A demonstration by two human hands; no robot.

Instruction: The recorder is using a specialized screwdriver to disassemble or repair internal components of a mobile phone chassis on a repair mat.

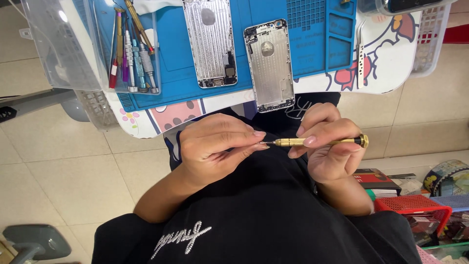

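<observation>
Item: brass screwdriver point(317, 142), held level over our lap, below the blue mat point(195, 73); our right hand point(327, 146) has its fingers closed round the handle to steady it; our left hand point(215, 146) pinches the thin tip. On the mat: two phone shells point(269, 63), backs open; left of them, spare screwdrivers point(134, 54) in a clear tray.

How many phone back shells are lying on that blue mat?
2. One phone shell lies near the mat's middle; the other phone shell sits right of it, overhanging the near edge. None seem hidden.
</observation>
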